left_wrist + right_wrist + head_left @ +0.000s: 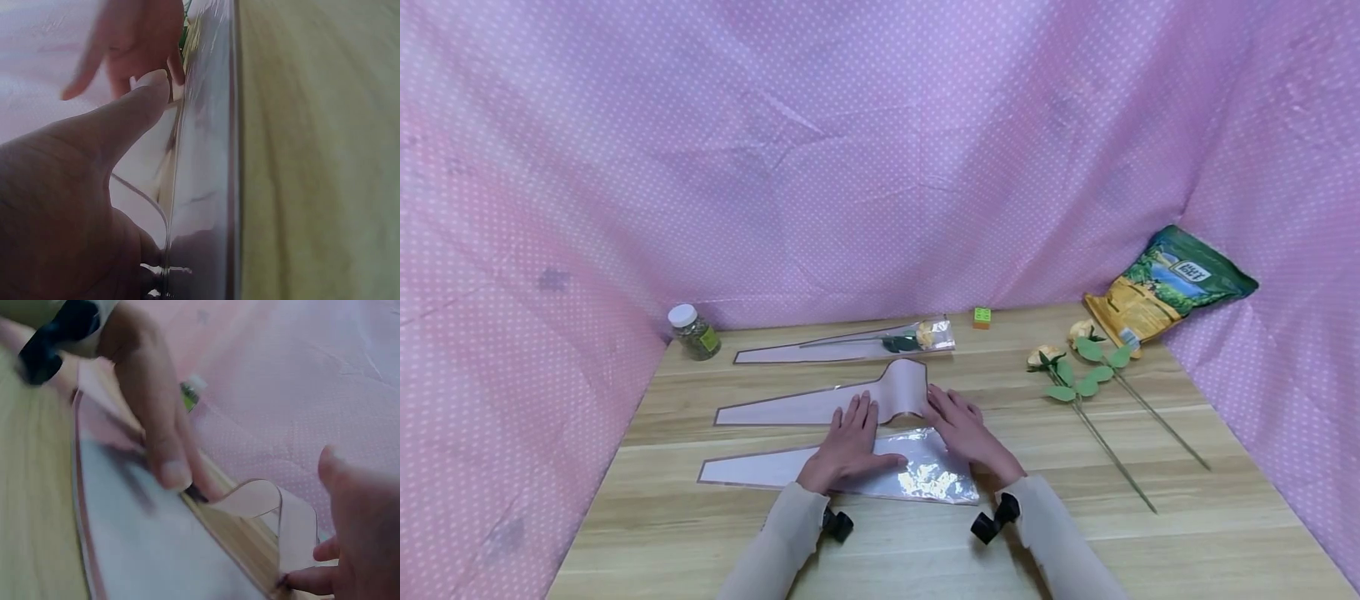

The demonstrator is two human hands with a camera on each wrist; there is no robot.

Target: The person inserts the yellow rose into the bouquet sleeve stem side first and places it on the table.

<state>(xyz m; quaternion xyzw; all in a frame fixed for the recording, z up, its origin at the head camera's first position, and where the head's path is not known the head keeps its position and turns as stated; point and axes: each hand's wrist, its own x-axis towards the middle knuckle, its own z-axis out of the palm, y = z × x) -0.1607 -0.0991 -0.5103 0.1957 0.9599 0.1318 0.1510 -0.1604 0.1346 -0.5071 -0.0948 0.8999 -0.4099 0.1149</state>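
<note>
- Wrapper [801,407]: tapered, thin, dark-edged; lies between near wrapper [925,483] and far wrapper [835,350], its wide end arched smoothly upward.
- Left hand [847,450]: fingers extended, grasping nothing, resting beside the arch.
- Right hand [962,427]: fingers uncurled, tips touching the arch's right edge.
- Near wrapper: glossy, wrinkled film.
- Far wrapper: encloses a yellowish rose [924,335].
- Tabletop [647,517]: pale, wood-grained.

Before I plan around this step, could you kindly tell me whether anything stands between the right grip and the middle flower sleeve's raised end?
Nothing visible does: the right grip appears to touch the raised end of the middle flower sleeve; the front flower sleeve lies in front, not between.
</note>
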